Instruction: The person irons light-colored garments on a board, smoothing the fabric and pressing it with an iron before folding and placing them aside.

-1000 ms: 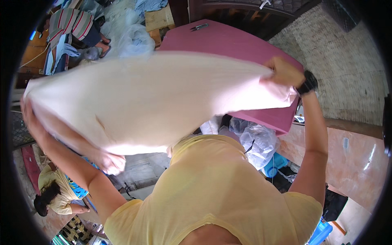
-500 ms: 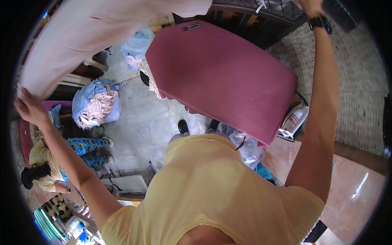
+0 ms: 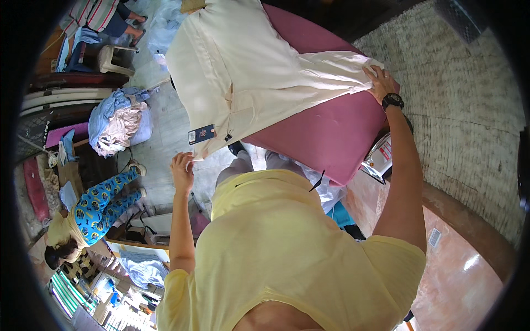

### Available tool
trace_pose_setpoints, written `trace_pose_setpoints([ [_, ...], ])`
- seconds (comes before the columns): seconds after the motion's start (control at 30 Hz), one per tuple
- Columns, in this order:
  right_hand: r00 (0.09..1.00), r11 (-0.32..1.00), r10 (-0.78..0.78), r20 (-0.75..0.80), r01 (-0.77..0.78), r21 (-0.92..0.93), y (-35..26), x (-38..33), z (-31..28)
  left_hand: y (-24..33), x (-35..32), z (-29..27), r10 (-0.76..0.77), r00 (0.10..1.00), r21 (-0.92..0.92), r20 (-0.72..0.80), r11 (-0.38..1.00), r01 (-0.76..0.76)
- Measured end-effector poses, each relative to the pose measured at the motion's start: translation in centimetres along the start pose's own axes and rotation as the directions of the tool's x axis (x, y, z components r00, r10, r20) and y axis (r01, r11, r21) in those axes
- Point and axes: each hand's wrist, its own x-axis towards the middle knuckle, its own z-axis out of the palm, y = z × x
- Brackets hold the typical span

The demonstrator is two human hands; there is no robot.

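A cream garment with a dark hang tag lies over a maroon-covered ironing board. Its wide part hangs past the board's left edge, and a narrower, creased part reaches to the right end. My left hand pinches the garment's lower left corner, just below the tag. At the board's right end, my right hand has its fingers closed on the gathered narrow part. Whether the garment is a shirt or trousers I cannot tell.
An iron stands beside the board's right end. Left of the board is a heap of blue and pink cloth. A white stool is farther off. Another person in patterned blue trousers bends at the left.
The garment, held up at the far left before, has come down across the board. My left hand has moved right and inward; my right hand has come down to the board's right end.
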Motion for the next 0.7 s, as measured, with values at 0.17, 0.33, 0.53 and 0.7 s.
trace_pose_setpoints([
  [0.17,0.993,0.955,0.110,-0.039,-0.095,0.281,2.3,-2.0,0.2,9.5,4.5,1.9,0.191,0.975,-0.191,-0.117,0.959,-0.211],
  [0.33,0.648,0.544,0.699,0.302,-0.756,0.365,-7.2,-0.4,-3.1,18.9,11.0,7.6,0.509,0.858,-0.239,0.067,0.843,-0.481],
  [0.53,0.686,0.512,0.699,0.200,-0.676,0.529,-13.8,-1.9,2.3,20.9,14.9,9.7,0.527,0.833,-0.130,0.166,0.849,-0.512],
  [0.7,0.686,0.390,0.704,0.183,-0.589,0.708,-13.8,-3.7,4.7,19.9,13.6,8.5,0.525,0.738,-0.321,0.425,0.849,-0.419],
])
